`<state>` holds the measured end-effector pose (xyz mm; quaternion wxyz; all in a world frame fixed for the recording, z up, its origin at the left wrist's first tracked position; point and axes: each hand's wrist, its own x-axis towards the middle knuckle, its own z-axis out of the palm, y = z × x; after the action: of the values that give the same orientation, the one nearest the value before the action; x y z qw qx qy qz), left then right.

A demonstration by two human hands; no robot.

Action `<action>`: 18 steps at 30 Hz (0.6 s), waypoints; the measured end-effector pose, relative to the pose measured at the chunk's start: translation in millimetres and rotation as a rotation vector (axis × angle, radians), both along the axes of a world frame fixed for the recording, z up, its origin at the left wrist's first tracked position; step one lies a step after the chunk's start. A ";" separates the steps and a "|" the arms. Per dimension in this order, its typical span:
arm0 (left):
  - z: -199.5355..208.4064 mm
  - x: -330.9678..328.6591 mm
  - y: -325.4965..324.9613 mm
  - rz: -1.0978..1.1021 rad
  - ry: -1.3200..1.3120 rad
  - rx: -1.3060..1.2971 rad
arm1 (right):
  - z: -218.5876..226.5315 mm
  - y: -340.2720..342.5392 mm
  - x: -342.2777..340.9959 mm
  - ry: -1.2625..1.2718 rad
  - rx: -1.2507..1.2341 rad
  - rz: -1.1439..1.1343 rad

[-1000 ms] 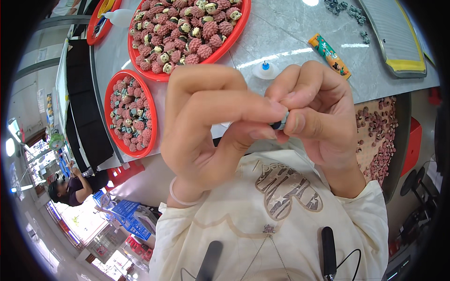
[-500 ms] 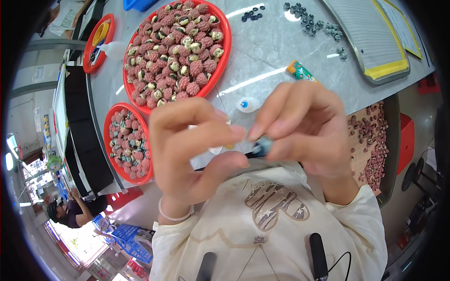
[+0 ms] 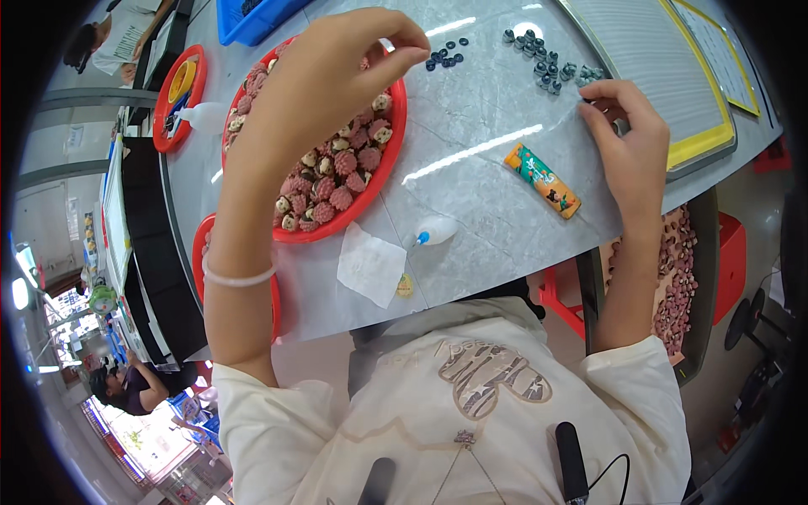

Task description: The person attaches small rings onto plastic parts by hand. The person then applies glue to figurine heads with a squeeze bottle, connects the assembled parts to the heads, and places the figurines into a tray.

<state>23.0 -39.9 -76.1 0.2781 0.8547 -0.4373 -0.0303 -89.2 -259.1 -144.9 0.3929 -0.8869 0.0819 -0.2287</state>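
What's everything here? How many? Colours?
Table: one, grey, middle.
Basins: two, red, left.
Low tray: one, dark, lower right.
Pieces: many, mostly pink, bigger basin, low tray.
Round tray: one, red, upper left.
Bin: one, blue, top.
Squeeze bottles: two, whitish, centre, upper left.
Packet: one, green and orange, centre.
Paper: one, white, lower centre.
Rings: several, dark, top.
Bits: many, grey-blue, upper right.
Ridged tray: one, grey, upper right.
Co-workers: two, white top, dark top, left.
Left hand: one, near rings.
Right hand: one, near bits.
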 end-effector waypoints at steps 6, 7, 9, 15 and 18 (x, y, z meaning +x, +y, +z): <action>-26.2 22.1 -23.1 -0.052 -0.245 0.243 | -11.8 8.5 16.7 -0.019 -0.104 0.013; -28.4 23.1 -24.5 -0.061 -0.295 0.250 | -12.2 9.3 17.5 -0.012 -0.100 0.012; -29.1 18.0 -26.8 -0.036 -0.280 0.294 | -11.1 10.1 16.6 -0.021 -0.097 0.018; -39.8 9.4 -29.1 -0.020 -0.361 0.328 | 5.1 -5.1 -2.0 -0.089 -0.167 0.030; -40.7 6.7 -31.2 0.016 -0.395 0.344 | 12.0 -7.0 -13.1 0.063 -0.178 0.021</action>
<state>29.6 -71.1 -116.8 0.0381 0.8823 -0.4646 0.0654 -102.4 -266.1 -132.9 0.3122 -0.9259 0.0642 -0.2027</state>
